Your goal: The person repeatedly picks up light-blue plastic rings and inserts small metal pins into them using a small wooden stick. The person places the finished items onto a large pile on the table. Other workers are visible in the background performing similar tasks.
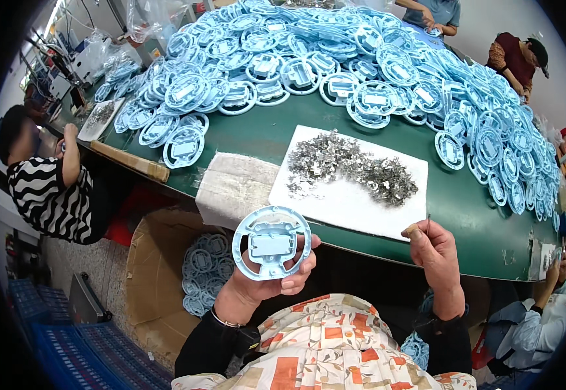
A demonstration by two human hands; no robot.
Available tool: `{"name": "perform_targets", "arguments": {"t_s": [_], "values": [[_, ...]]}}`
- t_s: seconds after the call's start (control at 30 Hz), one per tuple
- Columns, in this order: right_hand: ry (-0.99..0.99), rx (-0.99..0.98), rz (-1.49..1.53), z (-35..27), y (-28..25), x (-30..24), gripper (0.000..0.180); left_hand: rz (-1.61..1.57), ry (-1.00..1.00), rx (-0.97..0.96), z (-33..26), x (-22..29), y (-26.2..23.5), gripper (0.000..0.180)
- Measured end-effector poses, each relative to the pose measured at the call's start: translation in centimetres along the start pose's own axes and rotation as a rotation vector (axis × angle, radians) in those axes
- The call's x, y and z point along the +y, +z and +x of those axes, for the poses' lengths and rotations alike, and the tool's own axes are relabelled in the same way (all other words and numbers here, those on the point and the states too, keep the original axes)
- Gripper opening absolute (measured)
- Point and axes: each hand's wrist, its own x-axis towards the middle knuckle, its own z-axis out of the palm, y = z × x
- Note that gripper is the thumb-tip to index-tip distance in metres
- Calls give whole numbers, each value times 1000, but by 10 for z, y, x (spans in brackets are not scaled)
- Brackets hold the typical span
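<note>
A blue ring-shaped part (272, 243) is held up in front of the table's near edge, its ribbed face with a central rectangular plate turned to the camera. The left hand (242, 288) grips it from below and behind; fingertips show at its right side, but most of the palm lies hidden behind the part.

The right hand (435, 255), well apart, has thumb and forefinger brought together near the white board's right corner. A thin dark sliver (429, 221) stands by the fingertips, too fine to identify; whether they pinch anything, I cannot tell.

On the white board (341, 209) lie small metal pieces (325, 158), heaped so closely that single shapes blur together. A whitish pad (239, 184) lies beside it, on the green table (257, 132). Behind, a great pile of similar blue parts (374, 97) overlaps, many covered.

Below, a cardboard box (149, 279) holds more, partly in shadow. A co-worker at right (543, 328) is cut off by the dark fisheye rim.
</note>
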Motion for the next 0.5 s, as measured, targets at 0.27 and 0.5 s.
{"name": "perform_targets", "arguments": {"t_s": [0.27, 0.5], "values": [[-85, 54, -107, -9, 6, 8, 22, 540, 310, 437, 3, -4, 36, 58], [-90, 162, -45, -10, -17, 37, 21, 1169, 449, 509, 6, -11, 51, 61]]}}
